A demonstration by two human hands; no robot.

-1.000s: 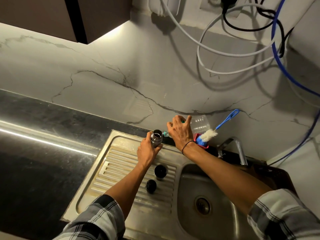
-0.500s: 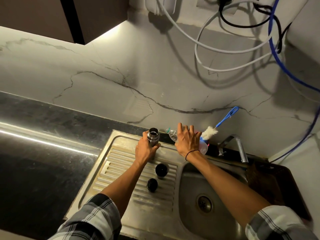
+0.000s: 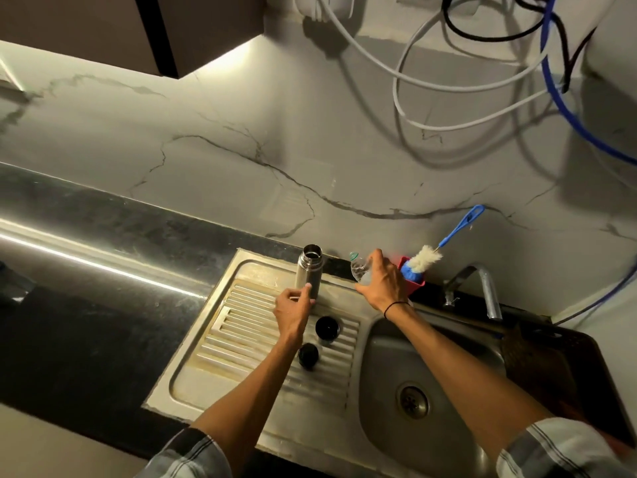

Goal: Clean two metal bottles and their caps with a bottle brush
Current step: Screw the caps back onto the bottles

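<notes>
Fingertips of the left hand [image 3: 292, 309] are steadying the open metal bottle [image 3: 309, 273], upright on the drainboard [image 3: 206, 343], while the right hand [image 3: 381, 282] is gripping a tilted clear plastic bottle [image 3: 358, 269]. Brace the metal bottle firmly before pouring; caps [image 3: 326, 328] are lying nearby.
</notes>
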